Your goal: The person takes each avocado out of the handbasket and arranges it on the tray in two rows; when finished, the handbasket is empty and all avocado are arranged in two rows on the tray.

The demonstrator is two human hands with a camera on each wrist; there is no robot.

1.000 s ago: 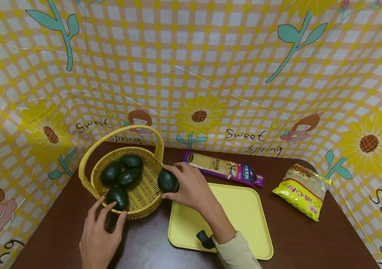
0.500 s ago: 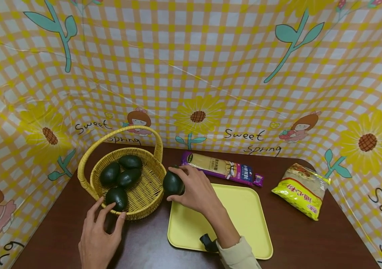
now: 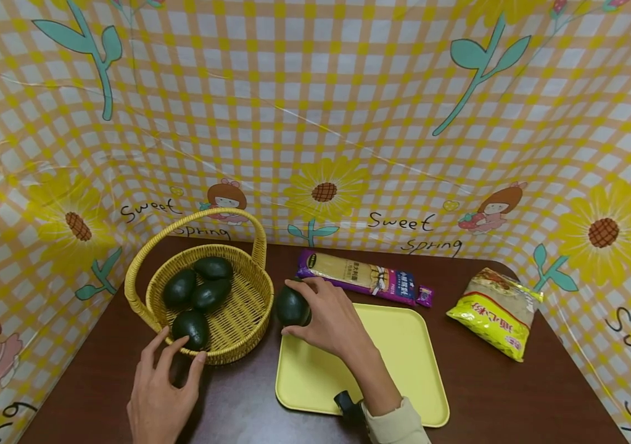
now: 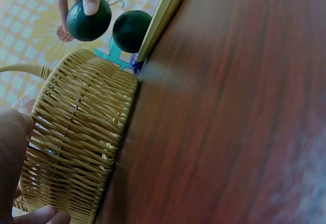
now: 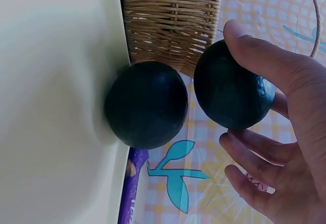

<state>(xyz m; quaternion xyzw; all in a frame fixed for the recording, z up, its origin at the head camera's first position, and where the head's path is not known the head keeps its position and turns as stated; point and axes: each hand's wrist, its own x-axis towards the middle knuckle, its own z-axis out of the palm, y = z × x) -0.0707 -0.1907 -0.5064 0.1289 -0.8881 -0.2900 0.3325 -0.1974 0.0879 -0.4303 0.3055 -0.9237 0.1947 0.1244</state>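
Observation:
My right hand (image 3: pixel 329 317) grips a dark green avocado (image 3: pixel 291 305) between thumb and fingers, just right of the wicker basket (image 3: pixel 240 353). In the right wrist view this held avocado (image 5: pixel 232 86) hangs in the air, apart from another avocado (image 5: pixel 146 105) that sits on the yellow tray (image 3: pixel 404 351). The hand hides that second fruit from the head view. Several more avocados (image 3: pixel 211 295) lie at the left side inside the basket. My left hand (image 3: pixel 164 388) holds the basket's near rim, fingertips over the edge beside the nearest avocado (image 3: pixel 191 328).
Behind the tray lies a purple pasta packet (image 3: pixel 362 277). A yellow bag of macaroni (image 3: pixel 497 313) rests at the right. The basket's tall handle (image 3: pixel 195 217) arches over its far side. A checkered cloth (image 3: pixel 315 111) hangs around the brown table (image 3: pixel 515 401).
My right hand has carried the avocado rightward, from the basket's right rim to above the tray's far left corner. The left hand stays at the basket rim.

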